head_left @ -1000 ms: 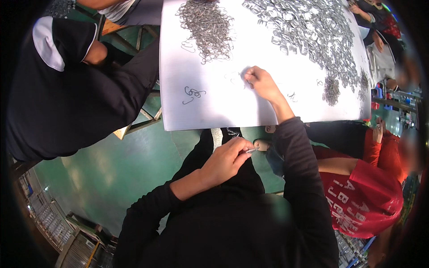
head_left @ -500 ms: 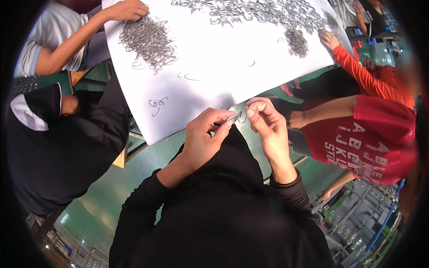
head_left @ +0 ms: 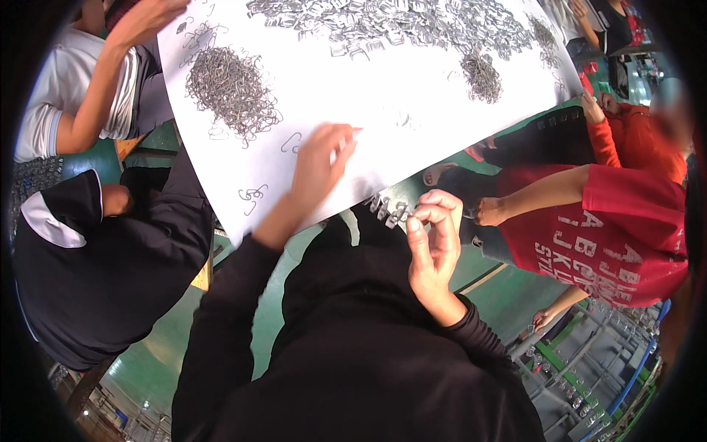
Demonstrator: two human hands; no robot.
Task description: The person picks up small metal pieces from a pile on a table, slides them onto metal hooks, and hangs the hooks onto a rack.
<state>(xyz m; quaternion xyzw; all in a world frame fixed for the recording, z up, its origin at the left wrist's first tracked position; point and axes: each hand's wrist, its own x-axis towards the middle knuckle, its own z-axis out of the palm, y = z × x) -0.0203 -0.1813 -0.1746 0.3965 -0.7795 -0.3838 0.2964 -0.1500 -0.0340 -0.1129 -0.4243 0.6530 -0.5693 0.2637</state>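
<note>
Here's my right hand (head_left: 436,254), fingers pinched on silver clips (head_left: 388,209) just past the near edge of the desk (head_left: 324,92); a slackened pinch could drop them. My left hand (head_left: 317,163) blurs above the desk, its grasp impossible to tell; a careless sweep might scatter nearby wire hooks (head_left: 252,194).

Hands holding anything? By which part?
Right hand: a metal piece, pinched between thumb and fingertips; which part of it, can't tell. Left hand: too blurred to tell.
</note>
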